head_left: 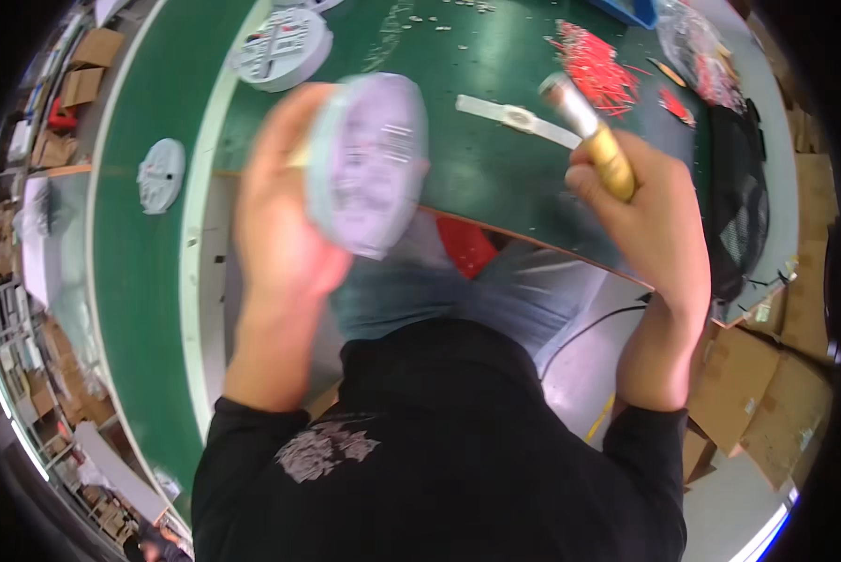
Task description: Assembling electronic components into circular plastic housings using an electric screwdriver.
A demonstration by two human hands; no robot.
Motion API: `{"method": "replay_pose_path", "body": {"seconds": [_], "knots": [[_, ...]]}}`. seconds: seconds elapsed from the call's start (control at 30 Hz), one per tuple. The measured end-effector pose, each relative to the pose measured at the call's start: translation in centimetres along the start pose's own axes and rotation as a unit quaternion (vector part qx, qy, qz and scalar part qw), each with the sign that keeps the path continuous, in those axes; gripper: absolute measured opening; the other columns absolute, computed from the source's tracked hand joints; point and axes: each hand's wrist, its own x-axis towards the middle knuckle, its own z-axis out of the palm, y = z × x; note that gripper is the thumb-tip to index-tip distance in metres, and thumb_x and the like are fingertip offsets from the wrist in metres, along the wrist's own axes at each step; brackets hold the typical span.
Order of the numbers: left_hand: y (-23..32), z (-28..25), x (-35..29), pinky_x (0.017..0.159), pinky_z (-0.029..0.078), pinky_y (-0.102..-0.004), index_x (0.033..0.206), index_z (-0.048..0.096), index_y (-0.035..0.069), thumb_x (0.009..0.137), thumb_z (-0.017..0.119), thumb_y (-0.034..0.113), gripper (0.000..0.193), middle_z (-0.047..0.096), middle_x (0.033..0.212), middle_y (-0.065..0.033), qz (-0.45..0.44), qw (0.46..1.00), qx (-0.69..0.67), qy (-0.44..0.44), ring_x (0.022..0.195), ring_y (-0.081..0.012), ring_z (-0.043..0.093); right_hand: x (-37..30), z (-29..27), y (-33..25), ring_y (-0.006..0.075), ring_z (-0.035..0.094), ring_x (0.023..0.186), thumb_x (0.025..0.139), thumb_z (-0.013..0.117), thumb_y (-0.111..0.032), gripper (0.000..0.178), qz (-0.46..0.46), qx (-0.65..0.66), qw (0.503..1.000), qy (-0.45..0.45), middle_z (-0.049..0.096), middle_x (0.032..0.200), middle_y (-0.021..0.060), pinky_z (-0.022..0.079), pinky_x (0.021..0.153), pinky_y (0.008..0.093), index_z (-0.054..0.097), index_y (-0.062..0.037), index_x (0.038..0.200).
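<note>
The left hand (285,211) holds a round, pale grey-white plastic housing (364,164) raised near the edge of a green desk (495,178), its flat, detailed face turned toward the right. That grip is wrapped around the back and rim of the housing; both are blurred, so exact finger placement cannot be told.

The right hand (647,192) has its grip curled firmly around a cylindrical tool with a yellow handle and shiny metal section (608,159), which slants up and leftward; its brownish far end is blurred.

Between the hands, farther back, a whitish strip with an oval centre piece (518,116) lies on the desk. Beyond the tool lies a heap of thin red pieces (597,70), with a clear plastic bag (697,56) to its right. Another round, pale housing (285,47) sits at the upper left, and a smaller pale disc (161,176) lies on a long green surface (130,309) at the left.
</note>
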Motion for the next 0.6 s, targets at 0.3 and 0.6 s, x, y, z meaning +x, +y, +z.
{"method": "replay_pose_path", "body": {"seconds": [0.3,0.6], "knots": [[25.5,-32.0,-3.5,0.091,0.05,-0.0451,0.128,0.069,0.025,0.097,0.048,0.015,0.039,0.06,0.116,-0.0194,0.164,0.272,0.884,0.342,0.104,-0.0379,0.06,3.7,-3.0,9.2,0.0204,0.06,0.069,0.086,0.072,-0.019,0.022,0.115,-0.08,0.979,0.151,0.064,0.075,0.0123,0.048,0.068,0.0338,0.069,-0.0018,0.1],[22.4,-27.3,-3.6,0.11,0.038,-0.0451,0.146,0.052,0.019,0.1,0.055,0.032,0.048,0.051,0.146,-0.0179,0.041,0.292,0.91,0.291,0.132,-0.0359,0.049,7.9,-1.9,11.0,0.0297,0.065,0.076,0.085,0.072,-0.022,0.023,0.099,-0.157,0.977,0.109,0.068,0.082,0.0156,0.05,0.075,0.0389,0.07,-0.0043,0.101]]}}
